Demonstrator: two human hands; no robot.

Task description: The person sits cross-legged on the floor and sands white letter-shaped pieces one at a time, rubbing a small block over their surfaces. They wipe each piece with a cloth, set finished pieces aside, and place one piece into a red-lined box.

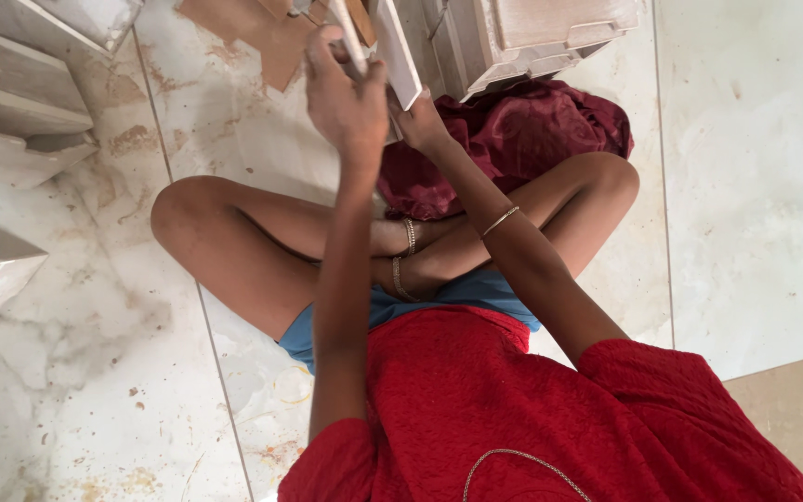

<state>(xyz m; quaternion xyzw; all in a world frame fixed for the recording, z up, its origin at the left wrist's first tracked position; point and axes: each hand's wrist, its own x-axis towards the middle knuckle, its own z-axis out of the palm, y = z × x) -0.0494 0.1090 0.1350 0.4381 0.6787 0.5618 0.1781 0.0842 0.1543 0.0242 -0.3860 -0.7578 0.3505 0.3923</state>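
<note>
Lower frame: red top, blue shorts, crossed legs on the tiled floor. Centre: dark red cloth bunched on the floor beyond the legs. Upper centre: left hand raised, fingers clamped on a thin white strip; right hand just beside it, gripping the lower edge of a white board. Top right of centre: pale boxes. Top centre: brown card. Left edge: more pale box pieces.
</note>
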